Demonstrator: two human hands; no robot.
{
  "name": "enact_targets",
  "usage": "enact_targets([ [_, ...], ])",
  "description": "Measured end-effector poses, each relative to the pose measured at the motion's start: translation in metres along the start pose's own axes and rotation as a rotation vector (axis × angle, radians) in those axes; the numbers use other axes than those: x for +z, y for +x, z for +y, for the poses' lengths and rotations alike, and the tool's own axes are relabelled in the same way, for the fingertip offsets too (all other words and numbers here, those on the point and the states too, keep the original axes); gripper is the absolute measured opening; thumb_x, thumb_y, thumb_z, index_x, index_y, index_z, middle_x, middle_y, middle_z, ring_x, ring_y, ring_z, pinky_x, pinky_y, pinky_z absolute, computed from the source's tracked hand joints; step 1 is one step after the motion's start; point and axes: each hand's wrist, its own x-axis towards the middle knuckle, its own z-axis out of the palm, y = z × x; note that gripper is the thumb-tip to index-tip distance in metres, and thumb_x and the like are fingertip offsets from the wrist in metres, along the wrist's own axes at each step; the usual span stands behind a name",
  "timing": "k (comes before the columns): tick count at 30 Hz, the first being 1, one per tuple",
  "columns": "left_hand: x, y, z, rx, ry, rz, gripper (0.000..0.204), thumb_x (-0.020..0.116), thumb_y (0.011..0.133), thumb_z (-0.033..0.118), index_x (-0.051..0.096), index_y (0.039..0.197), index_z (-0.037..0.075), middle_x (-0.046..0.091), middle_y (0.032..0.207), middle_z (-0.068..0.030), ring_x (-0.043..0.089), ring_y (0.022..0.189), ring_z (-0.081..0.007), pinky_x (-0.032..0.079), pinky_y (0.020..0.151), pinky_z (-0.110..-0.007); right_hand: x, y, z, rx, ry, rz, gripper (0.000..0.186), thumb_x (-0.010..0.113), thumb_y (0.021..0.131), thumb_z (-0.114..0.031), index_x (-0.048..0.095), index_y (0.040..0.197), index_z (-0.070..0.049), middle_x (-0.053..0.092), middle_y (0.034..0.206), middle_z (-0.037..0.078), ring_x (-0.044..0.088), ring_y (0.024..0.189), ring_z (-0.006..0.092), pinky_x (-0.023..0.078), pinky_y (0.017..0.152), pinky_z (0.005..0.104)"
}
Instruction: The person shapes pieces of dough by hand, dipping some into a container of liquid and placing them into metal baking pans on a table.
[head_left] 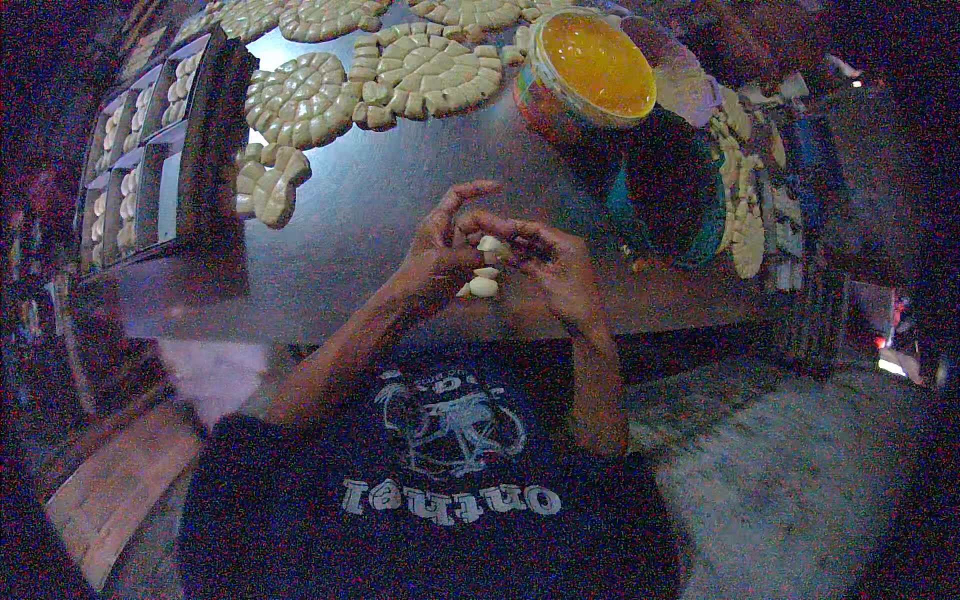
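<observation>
Above the near part of the dark table, my left hand (440,250) and my right hand (560,265) meet at a small piece of pale dough (484,286). Its lower end hangs below the fingers in a few rounded bulges, looking twisted or knotted. My left thumb and curled fingers press on it from the left, while one left finger points outward. From the right, bent right fingertips close on its upper part. The fingers hide much of the dough, and the picture is grainy.
A bucket of orange-yellow liquid (600,65) stands at the far right, near a dark container with a teal rim (722,200). Dough rounds (300,98) cut into segments lie at the back. To the left, a divided box (150,165) holds shaped dough pieces.
</observation>
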Motion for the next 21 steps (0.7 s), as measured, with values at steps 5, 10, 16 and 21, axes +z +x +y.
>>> enact_targets([
  [5,-0.059,0.009,-0.025,0.315,0.252,0.333,0.050,0.068,0.083,0.005,0.048,0.128,0.007,0.064,0.113,-0.0089,0.060,0.108,-0.0211,0.050,0.091,-0.036,-0.006,0.021,0.056,-0.118,-0.206,-0.057,0.019,0.065,0.087,-0.007,0.069,0.105,-0.001,0.069,0.108,0.011,0.065,0.100,0.0199,0.052,0.086,0.0350],
  [10,-0.151,-0.063,-0.005,0.354,0.579,0.808,0.025,0.068,0.085,0.009,0.062,0.109,0.003,0.065,0.106,-0.0080,0.061,0.098,-0.0175,0.049,0.086,-0.032,0.014,0.024,0.135,-0.373,-0.682,0.086,0.016,0.062,0.087,-0.010,0.071,0.099,-0.004,0.069,0.102,0.012,0.063,0.100,0.0300,0.049,0.090,0.0387],
  [16,-0.224,-0.128,-0.009,0.353,0.918,1.145,0.021,0.069,0.086,0.014,0.063,0.101,0.001,0.065,0.093,-0.0074,0.060,0.084,-0.0162,0.050,0.077,-0.030,0.020,-0.012,0.105,-0.017,-0.609,0.168,0.017,0.063,0.086,-0.011,0.069,0.100,-0.003,0.067,0.100,0.013,0.064,0.095,0.0275,0.050,0.086,0.0369],
  [21,-0.341,-0.093,-0.008,0.506,1.163,1.534,0.039,0.065,0.090,0.029,0.057,0.115,0.001,0.064,0.108,-0.0154,0.062,0.093,-0.0262,0.050,0.084,-0.039,0.028,0.024,0.123,-0.155,-0.558,0.242,0.018,0.063,0.086,-0.012,0.067,0.102,-0.002,0.066,0.099,0.013,0.064,0.094,0.0271,0.051,0.084,0.0372],
])
